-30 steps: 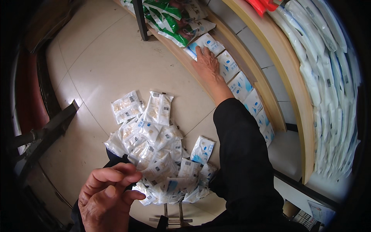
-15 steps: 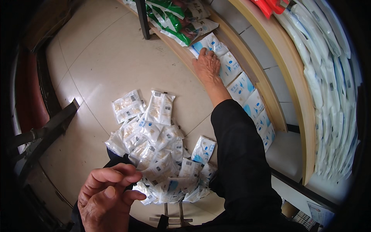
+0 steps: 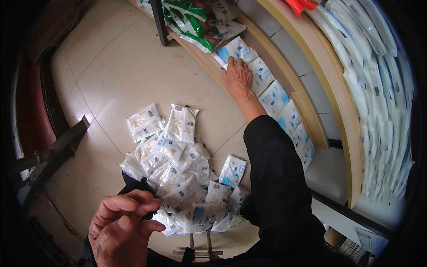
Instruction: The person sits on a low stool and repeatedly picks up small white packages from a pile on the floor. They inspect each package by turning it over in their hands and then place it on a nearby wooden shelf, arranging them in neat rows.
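My right hand [image 3: 239, 79] reaches out to the low shelf, its slightly bent fingers resting on a white and blue packet [image 3: 236, 48] at the far end of a row. The palm side is hidden, and no grip around the packet shows. Nearer packets [image 3: 274, 97] in the same row lie beneath and beside my forearm. My left hand [image 3: 121, 227] hovers at the lower left with fingers curled and thumb apart, nothing between them. Beyond it is a heap of clear-and-white packets [image 3: 178, 171], with one blue-marked packet [image 3: 233, 171] at its right side.
Green and white bags [image 3: 189, 20] sit at the far end of the low shelf, by a dark post [image 3: 160, 22]. A curved wooden shelf edge [image 3: 340, 95] runs along the right, with stacked white packages [image 3: 378, 102] above. A dark metal leg [image 3: 58, 147] stands on the left.
The view has shifted slightly, so the shelf items appear a little further left. My right hand stays on the far packet, and my left hand keeps its pose.
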### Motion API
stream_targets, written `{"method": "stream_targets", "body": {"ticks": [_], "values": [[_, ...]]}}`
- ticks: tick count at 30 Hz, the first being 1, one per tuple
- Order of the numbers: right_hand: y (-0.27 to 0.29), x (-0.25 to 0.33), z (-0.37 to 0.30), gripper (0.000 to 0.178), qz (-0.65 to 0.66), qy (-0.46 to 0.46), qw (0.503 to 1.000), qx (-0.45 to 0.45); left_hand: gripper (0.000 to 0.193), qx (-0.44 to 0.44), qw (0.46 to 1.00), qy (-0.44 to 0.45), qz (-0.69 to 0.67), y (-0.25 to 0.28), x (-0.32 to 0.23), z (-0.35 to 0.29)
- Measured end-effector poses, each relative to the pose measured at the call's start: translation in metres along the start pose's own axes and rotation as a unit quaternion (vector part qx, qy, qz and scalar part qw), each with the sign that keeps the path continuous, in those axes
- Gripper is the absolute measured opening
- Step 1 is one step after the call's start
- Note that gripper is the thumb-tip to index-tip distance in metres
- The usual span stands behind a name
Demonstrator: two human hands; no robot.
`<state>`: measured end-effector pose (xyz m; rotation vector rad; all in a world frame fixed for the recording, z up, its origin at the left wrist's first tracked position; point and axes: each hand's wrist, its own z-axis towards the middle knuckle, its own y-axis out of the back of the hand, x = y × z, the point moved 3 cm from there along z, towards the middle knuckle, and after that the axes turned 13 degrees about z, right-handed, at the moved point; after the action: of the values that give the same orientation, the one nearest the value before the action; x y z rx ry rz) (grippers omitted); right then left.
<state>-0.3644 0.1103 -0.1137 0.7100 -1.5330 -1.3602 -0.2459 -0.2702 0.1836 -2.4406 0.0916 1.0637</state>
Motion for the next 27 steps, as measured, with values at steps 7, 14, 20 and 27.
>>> {"method": "stream_targets", "body": {"ticks": [7, 14, 20, 27], "values": [[0.005, -0.002, -0.006, 0.040, 0.031, 0.008, 0.999, -0.015, 0.032, -0.004, 1.000, 0.004, -0.001, -0.002, 0.002, -0.002], [0.012, 0.003, -0.024, 0.036, 0.063, 0.038, 0.995, -0.071, 0.034, 0.000, 1.000, 0.002, 0.010, -0.004, 0.005, -0.009], [0.005, -0.002, -0.055, 0.050, 0.034, 0.096, 0.991, -0.089, 0.024, -0.085, 0.996, 0.007, 0.004, -0.003, 0.017, -0.017], [0.011, 0.054, -0.158, 0.027, 0.221, 0.210, 0.951, 0.054, 0.038, 0.032, 0.999, -0.017, 0.016, -0.013, 0.017, -0.042]]}}
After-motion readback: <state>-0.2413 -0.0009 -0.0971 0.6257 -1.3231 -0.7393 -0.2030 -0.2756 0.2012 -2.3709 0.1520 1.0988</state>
